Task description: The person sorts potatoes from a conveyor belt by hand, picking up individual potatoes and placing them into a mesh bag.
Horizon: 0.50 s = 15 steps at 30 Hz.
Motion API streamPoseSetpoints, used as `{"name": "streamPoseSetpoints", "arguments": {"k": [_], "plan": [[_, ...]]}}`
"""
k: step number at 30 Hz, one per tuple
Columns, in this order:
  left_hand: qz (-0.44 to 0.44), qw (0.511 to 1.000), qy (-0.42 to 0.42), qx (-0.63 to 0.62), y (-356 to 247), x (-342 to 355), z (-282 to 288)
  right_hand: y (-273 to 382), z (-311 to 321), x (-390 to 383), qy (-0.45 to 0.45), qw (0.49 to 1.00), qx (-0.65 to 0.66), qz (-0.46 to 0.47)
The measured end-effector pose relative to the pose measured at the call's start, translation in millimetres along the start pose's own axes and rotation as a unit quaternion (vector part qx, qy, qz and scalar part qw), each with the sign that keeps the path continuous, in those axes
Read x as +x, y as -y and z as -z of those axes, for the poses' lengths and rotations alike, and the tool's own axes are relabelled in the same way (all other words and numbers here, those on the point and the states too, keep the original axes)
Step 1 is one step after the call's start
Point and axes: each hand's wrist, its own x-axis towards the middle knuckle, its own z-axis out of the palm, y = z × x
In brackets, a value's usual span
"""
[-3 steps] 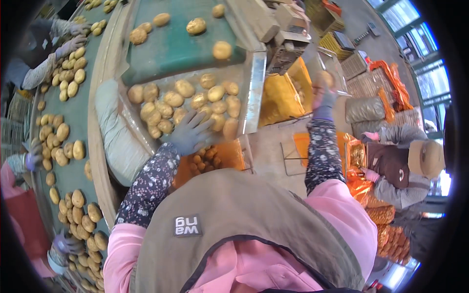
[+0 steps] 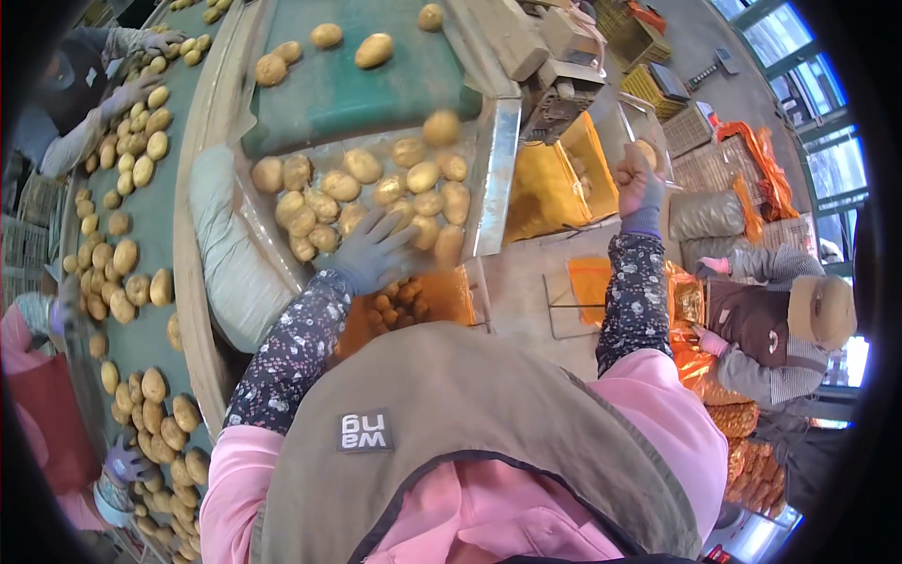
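Gloved and spread, my left hand (image 2: 374,250) lies over the near part of a heap of potatoes (image 2: 341,185) in a sloping tray, fingertips against them. It grasps none that I can see. My right hand (image 2: 641,186) is stretched out to the right, beyond a yellow-orange bag, its fingers curled around a single potato (image 2: 645,153). At the tray's upper edge a blurred potato (image 2: 442,128) is coming off the green belt (image 2: 366,99), which carries several others. Below my left hand, an orange mesh bag (image 2: 451,293) holds small potatoes.
A metal side plate (image 2: 498,179) edges the tray. Right of it hangs the open yellow-orange bag (image 2: 540,193). Left runs a long conveyor (image 2: 202,80) with potatoes, where other people's gloved hands work. A co-worker (image 2: 766,315) handles orange bags at right; a wire stand (image 2: 568,320) is nearer.
A potato has dropped from the belt's end toward the tray. My right hand, blurred before, shows clearly with curled fingers and has shifted slightly right. My left hand stays on the heap.
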Motion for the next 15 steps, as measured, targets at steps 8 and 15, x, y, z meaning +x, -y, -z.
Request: {"name": "streamPoseSetpoints", "arguments": {"k": [8, 15], "plan": [[0.015, 1.000, -0.001, -0.003, -4.0, -1.7, 0.8, 26.4, -62.8, -66.9, 0.265, 0.914, 0.217, -0.217], [0.011, 0.999, -0.026, -0.014, -5.2, 5.1, 1.6, 36.0, -75.6, -86.2, 0.279, 0.925, 0.165, -0.197]]}}
